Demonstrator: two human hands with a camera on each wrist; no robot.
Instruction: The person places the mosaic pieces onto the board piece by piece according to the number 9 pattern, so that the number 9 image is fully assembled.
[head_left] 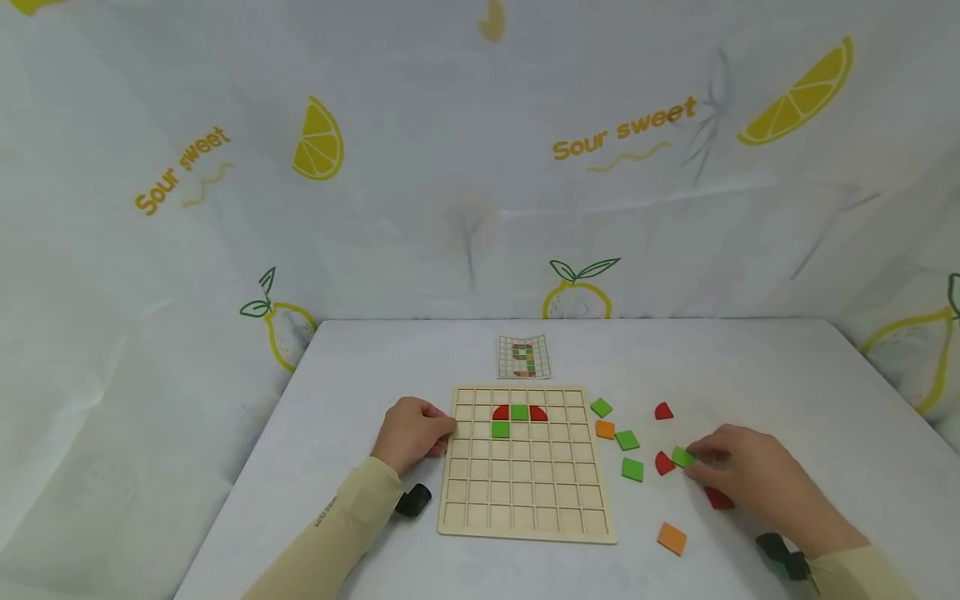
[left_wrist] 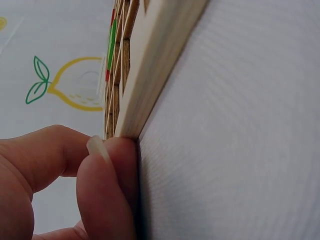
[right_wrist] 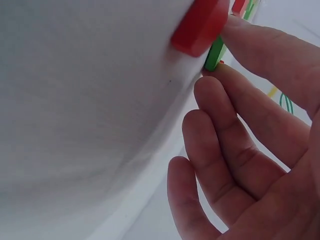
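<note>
A pale wooden grid board [head_left: 525, 492] lies on the table. Two red quarter-round tiles [head_left: 537, 413] flank a green square tile [head_left: 519, 412] in its upper rows, and another green square tile [head_left: 500, 429] sits below the left one. My left hand [head_left: 411, 433] holds the board's left edge, thumb and index finger together there in the left wrist view. Off to the right, my right hand [head_left: 757, 471] pinches a loose green square tile [head_left: 682, 457] between thumb and index finger. Its other fingers are loosely bent. Close by that hand lie a red quarter-round tile [head_left: 664, 463] and a partly hidden red tile [head_left: 719, 498].
Right of the board are scattered several green square tiles [head_left: 632, 470], an orange tile [head_left: 605, 430], another orange tile [head_left: 672, 539] nearer the front, and a red quarter-round tile [head_left: 663, 411]. A printed pattern card [head_left: 523, 357] lies behind the board. A lemon-printed cloth [head_left: 420, 208] hangs behind.
</note>
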